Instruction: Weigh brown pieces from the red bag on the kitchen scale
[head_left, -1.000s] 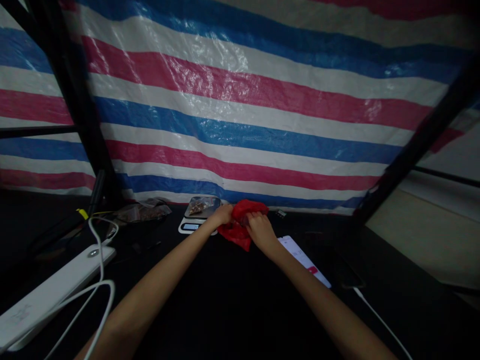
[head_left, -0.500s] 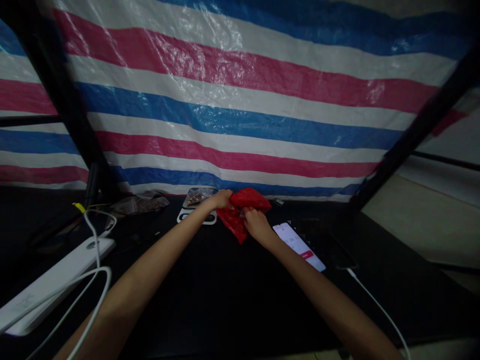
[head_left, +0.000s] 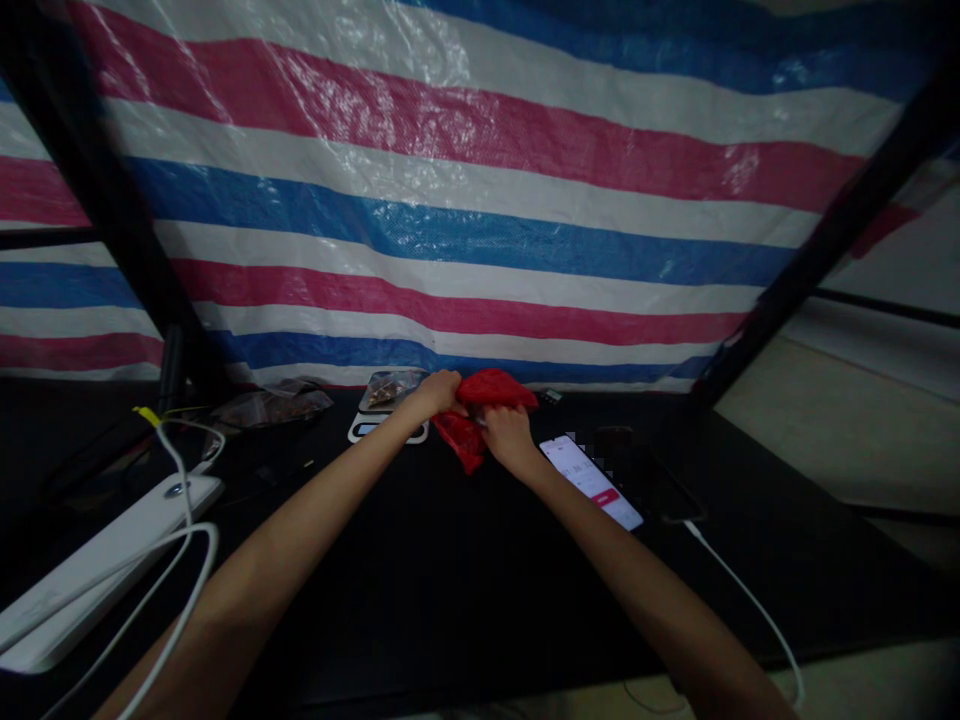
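Observation:
A crumpled red plastic bag (head_left: 495,388) is held between my two hands near the back of the black table. My left hand (head_left: 441,392) is closed on the bag's left side. My right hand (head_left: 507,432) grips its near right part, fingers curled into the plastic; something small and pale shows by the fingertips, too blurred to name. Just left of my left hand stands a small white scale (head_left: 360,430), with a clear bag of brown bits (head_left: 390,388) on its platform. My left forearm hides part of the scale.
A lit phone (head_left: 589,480) lies right of my right hand, a dark phone (head_left: 679,495) with a white cable beyond it. At left are a white power bank (head_left: 112,560) with looping cables and clear bags (head_left: 274,405). Striped sheeting (head_left: 465,240) and dark poles stand behind.
The view has shifted slightly. Both hands keep hold of the red bag; its lower hanging corner has drawn up a little, and my right hand sits further into the folds.

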